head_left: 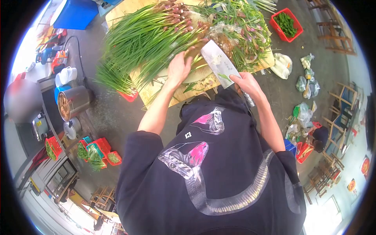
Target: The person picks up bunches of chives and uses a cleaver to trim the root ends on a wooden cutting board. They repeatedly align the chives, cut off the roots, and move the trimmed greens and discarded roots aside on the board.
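Note:
My right hand [246, 84] is wrapped round the handle of a cleaver [216, 60]. The broad blade points up and left over the table, with green scraps stuck to it. My left hand [180, 69] is closed, thumb and fingers around spring onions at the near edge of a large pile of spring onions [145, 37]. Their purplish bulb ends, blurred here, lie just left of the blade tip. Green leaves run to the left. A heap of trimmings [252, 39], leaves and purple skins, covers the table's right side.
The yellowish wooden table [172, 98] stands before me. A red basket of leafy greens [286, 25] and a white bag [281, 65] are on the floor to the right. A large metal pot [74, 102] and red crates [102, 145] stand left. Another person [319, 139] is at far right.

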Motion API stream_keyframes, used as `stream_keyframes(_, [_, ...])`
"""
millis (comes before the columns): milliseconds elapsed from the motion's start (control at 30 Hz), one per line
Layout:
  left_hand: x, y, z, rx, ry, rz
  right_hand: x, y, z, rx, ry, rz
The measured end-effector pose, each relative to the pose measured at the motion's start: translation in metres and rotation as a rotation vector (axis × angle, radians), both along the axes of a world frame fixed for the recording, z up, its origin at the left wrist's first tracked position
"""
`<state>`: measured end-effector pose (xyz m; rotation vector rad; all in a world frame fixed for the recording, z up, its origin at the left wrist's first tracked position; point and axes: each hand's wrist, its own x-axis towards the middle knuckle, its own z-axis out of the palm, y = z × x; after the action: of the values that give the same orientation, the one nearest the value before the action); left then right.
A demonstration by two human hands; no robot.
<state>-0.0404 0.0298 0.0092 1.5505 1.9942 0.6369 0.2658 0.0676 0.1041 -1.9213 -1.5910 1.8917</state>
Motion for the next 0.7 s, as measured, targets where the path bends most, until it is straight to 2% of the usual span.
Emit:
stream_keyframes(67, [0.010, -0.016, -0.003, 0.089, 0.068, -0.113, -0.002, 0.001, 0.000, -0.006, 0.021, -0.004])
stream_keyframes(167, [0.006, -0.026, -0.001, 0.012, 0.156, -0.206, 0.003, 0.000, 0.001, 0.012, 0.012, -0.021])
stream_keyframes(300, [-0.006, -0.032, -0.022, 0.041, 0.111, -0.188, 0.025, -0.009, 0.014, 0.077, 0.027, -0.113])
stream_keyframes(467, [-0.021, -0.021, -0.018, 0.064, 0.123, -0.221, 0.061, -0.021, 0.022, 0.115, 0.024, -0.219])
stream_keyframes(533, [-0.034, -0.012, -0.009, 0.036, 0.091, -0.248, 0.066, -0.028, 0.029, 0.124, 0.002, -0.264])
stream_keyframes(633, [-0.058, 0.006, 0.026, -0.173, -0.066, -0.240, 0.077, -0.039, 0.027, 0.135, 0.001, -0.307])
stream_keyframes(700, [-0.070, 0.014, 0.043, -0.176, -0.058, -0.230, 0.085, -0.046, 0.021, 0.141, 0.008, -0.326])
